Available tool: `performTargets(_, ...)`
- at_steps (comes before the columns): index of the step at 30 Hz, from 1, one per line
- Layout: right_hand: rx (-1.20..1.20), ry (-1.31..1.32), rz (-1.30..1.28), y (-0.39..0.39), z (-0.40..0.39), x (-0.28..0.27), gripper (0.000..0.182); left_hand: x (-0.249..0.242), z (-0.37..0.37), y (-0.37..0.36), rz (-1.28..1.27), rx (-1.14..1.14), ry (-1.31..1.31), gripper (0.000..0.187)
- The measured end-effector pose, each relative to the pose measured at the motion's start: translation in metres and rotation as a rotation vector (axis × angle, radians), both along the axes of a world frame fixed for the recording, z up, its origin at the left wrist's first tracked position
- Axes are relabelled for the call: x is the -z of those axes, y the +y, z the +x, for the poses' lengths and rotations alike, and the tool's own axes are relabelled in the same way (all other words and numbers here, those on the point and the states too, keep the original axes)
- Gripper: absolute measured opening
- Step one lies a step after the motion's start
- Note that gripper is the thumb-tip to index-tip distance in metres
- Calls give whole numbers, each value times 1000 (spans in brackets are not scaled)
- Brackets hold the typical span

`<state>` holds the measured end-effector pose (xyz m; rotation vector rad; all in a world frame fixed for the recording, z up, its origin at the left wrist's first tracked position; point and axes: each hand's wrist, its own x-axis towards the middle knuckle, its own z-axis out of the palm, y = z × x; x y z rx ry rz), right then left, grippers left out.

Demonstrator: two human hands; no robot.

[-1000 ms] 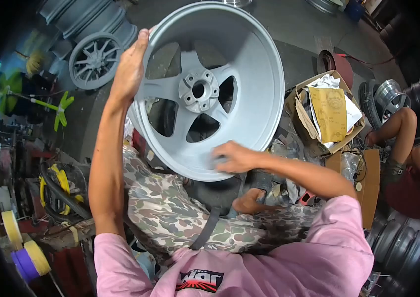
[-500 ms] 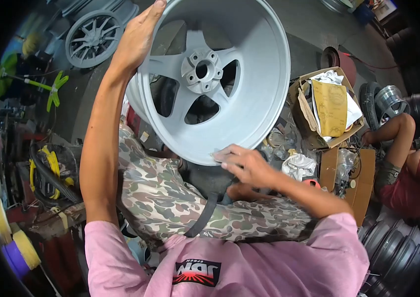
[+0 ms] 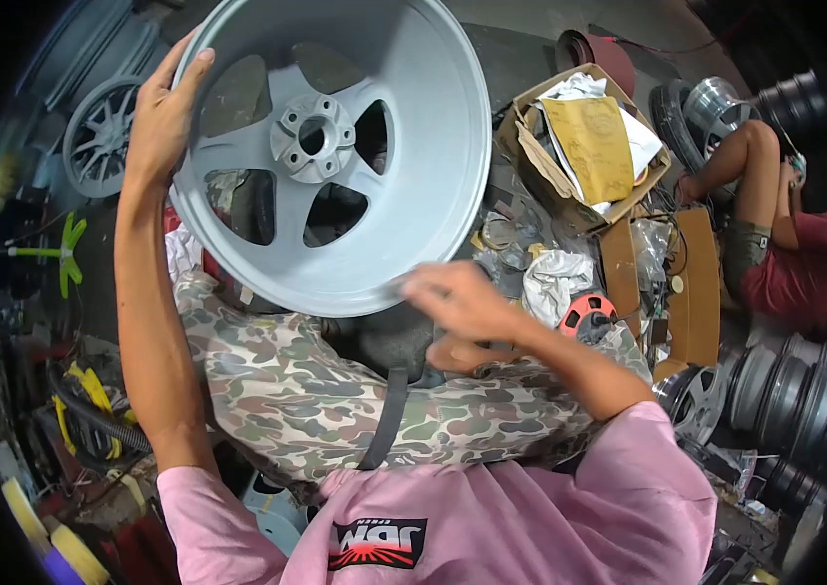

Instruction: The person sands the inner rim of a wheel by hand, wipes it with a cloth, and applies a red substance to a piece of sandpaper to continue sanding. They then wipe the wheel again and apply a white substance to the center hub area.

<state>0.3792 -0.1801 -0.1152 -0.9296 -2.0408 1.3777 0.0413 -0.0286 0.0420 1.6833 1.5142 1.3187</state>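
A large grey wheel rim (image 3: pixel 413 195) with five spokes leans in front of me, its open barrel facing me. My left hand (image 3: pixel 165 117) grips its left edge, with the thumb on the inner side and the fingers behind. At the rim's lower edge is my right hand (image 3: pixel 457 300), its fingers bent and pressed together on a small grey piece, blurred by motion. My camouflage-covered legs (image 3: pixel 287 390) lie below the wheel, a dark strap (image 3: pixel 390 414) across them.
Right of the wheel stands a cardboard box (image 3: pixel 520 146) with papers and a yellow-brown sheet. A white cloth (image 3: pixel 555 283) and a red disc (image 3: pixel 589 314) lie nearer. Another person (image 3: pixel 793 253) sits at the right, above stacked rims (image 3: pixel 784 390). A multi-spoke wheel (image 3: pixel 101 136) is at the left.
The view has shifted, so most things appear further left. Against the wheel's lower edge, my right hand has moved slightly; my left hand still holds the left edge, its thumb now visible.
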Motion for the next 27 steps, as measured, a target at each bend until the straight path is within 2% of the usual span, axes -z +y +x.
performTargets(1,124,-116,92,7,30,17,26,1,5,-1,-5,6,-6,51)
performTargets(2,152,-260,150,17,62,29,25,0,10,-2,-17,6,-15,51)
performTargets(3,252,-422,127,22,93,55,23,-1,15,-5,-28,3,-23,51)
performTargets(5,320,-520,187,22,125,80,24,-6,21,-6,-27,-45,8,57)
performTargets(6,299,-641,203,21,134,107,26,-9,14,-1,-85,75,-196,63)
performTargets(7,276,-756,219,21,128,105,28,-11,5,3,-143,196,-394,70)
performTargets(8,265,-896,241,15,119,105,43,-13,-9,6,-93,204,-437,78)
performTargets(9,265,-885,241,13,102,93,43,-4,-24,18,22,-30,-230,78)
performTargets(11,358,-480,425,8,78,78,62,44,-88,43,18,-332,307,81)
performTargets(12,363,-473,422,2,71,72,62,74,-123,51,-165,-387,339,82)
performTargets(13,191,-445,510,-2,62,66,64,95,-145,55,-343,-449,372,84)
performTargets(14,12,-410,600,-7,53,64,66,104,-140,52,-432,-461,255,84)
performTargets(15,-40,-398,584,-16,43,68,67,105,-128,44,-517,-480,134,84)
performTargets(17,-42,-359,476,-30,26,73,62,90,-102,28,-461,-389,25,83)
performTargets(19,-31,-423,457,-34,21,77,58,89,-100,33,-455,-423,112,79)
performTargets(23,32,-306,536,-41,13,69,57,57,-65,40,-164,-425,193,72)
performTargets(27,180,-239,473,-51,-8,64,55,29,-54,78,-169,-514,424,71)
